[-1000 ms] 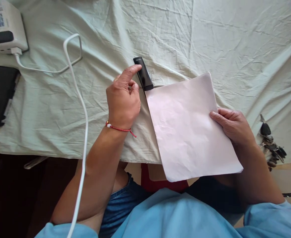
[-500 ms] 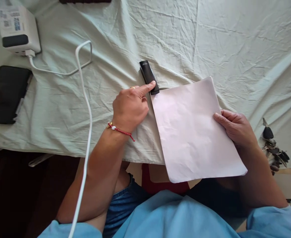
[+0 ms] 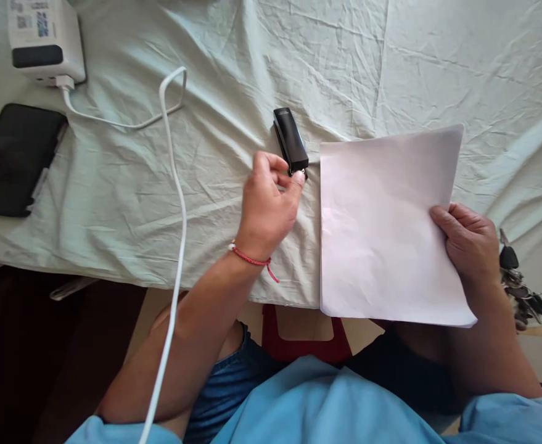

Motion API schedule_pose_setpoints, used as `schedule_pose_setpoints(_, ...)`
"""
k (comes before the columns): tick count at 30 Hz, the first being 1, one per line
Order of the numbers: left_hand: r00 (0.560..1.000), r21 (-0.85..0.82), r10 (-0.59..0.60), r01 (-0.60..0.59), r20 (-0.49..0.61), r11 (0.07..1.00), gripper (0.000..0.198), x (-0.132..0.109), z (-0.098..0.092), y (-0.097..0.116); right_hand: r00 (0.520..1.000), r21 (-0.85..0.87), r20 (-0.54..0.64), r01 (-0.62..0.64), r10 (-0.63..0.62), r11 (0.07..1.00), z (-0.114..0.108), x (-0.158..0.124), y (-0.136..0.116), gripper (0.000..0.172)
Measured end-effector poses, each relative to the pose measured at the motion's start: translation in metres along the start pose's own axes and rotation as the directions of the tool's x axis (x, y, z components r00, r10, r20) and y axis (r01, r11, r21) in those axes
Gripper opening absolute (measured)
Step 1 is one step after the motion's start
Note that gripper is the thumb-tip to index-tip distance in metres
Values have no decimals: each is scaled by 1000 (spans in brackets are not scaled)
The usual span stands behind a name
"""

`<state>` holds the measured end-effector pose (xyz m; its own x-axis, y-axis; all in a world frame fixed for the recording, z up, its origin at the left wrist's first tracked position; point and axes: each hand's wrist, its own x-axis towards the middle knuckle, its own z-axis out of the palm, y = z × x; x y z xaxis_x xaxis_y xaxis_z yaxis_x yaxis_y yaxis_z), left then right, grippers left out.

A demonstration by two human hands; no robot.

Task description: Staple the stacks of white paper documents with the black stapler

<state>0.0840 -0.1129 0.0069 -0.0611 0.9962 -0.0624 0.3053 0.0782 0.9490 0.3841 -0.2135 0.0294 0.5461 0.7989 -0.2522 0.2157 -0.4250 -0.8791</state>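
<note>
L hand (image 3: 266,206) pinches stapler (image 3: 290,140) at near end; R hand (image 3: 472,246) clamps paper (image 3: 386,228), 3 o'clock of it. Best: firm grip, sheets squared.

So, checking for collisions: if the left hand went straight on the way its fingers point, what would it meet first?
The black stapler: the left hand has its fingertips at its near end, probably touching it. The paper sheet lies off to the right of that line.
</note>
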Motion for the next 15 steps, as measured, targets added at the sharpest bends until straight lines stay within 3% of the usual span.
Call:
schedule_pose_setpoints(5,973,-14,-117,122,199,992,16,-23,12,1,999,1,-32,25,-25,1000,-2,3,2,31)
schedule_pose_setpoints(8,943,-94,-210,240,257,966,17,-26,11,7,1000,-8,-16,15,-15,1000,-6,4,1,31)
schedule_pose_setpoints(12,867,-234,-355,447,348,863,9,-22,9,18,999,-6,-15,28,-28,1000,-9,4,0,30)
schedule_pose_setpoints(15,814,-248,-370,511,449,823,19,-22,9,19,1000,10,-6,17,-17,1000,-9,4,2,33)
